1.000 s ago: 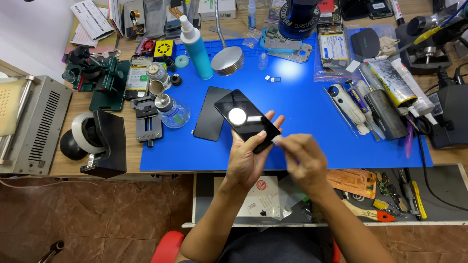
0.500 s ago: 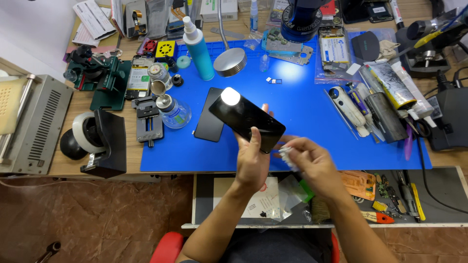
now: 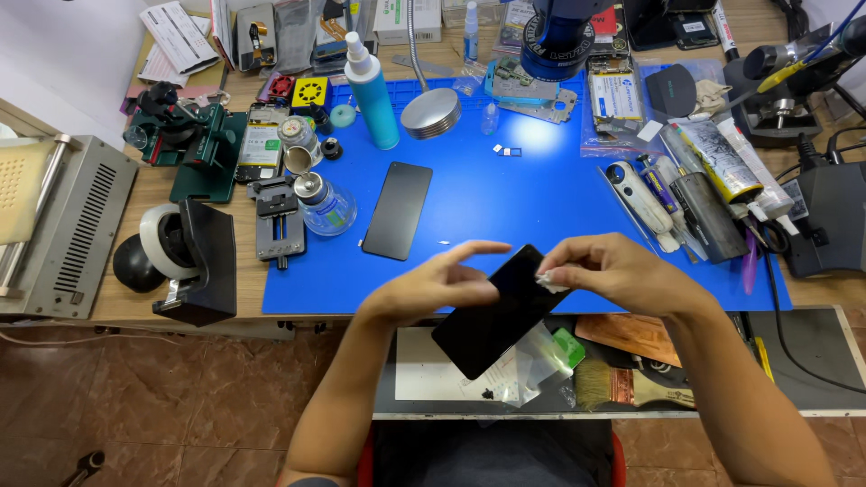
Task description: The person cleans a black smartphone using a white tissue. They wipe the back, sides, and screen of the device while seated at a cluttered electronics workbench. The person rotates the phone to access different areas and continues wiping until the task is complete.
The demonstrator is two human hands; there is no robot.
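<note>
A wooden workbench (image 3: pixel 225 302) is standing over a reddish-brown tiled floor (image 3: pixel 135 406), with a blue work mat (image 3: pixel 505 194) lying across it. A round lamp head (image 3: pixel 430 113) on a gooseneck is casting a bright patch onto the mat, while an open drawer (image 3: pixel 812 347) is jutting out below the bench edge.

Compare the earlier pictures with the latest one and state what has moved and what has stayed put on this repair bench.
The black glossy rectangular phone has come down from over the blue work mat towards the person, now tilted over the open drawer. The left hand still supports it; the right hand still presses a small white wipe to its upper edge. The flat black screen panel and the teal spray bottle have not moved.
</note>
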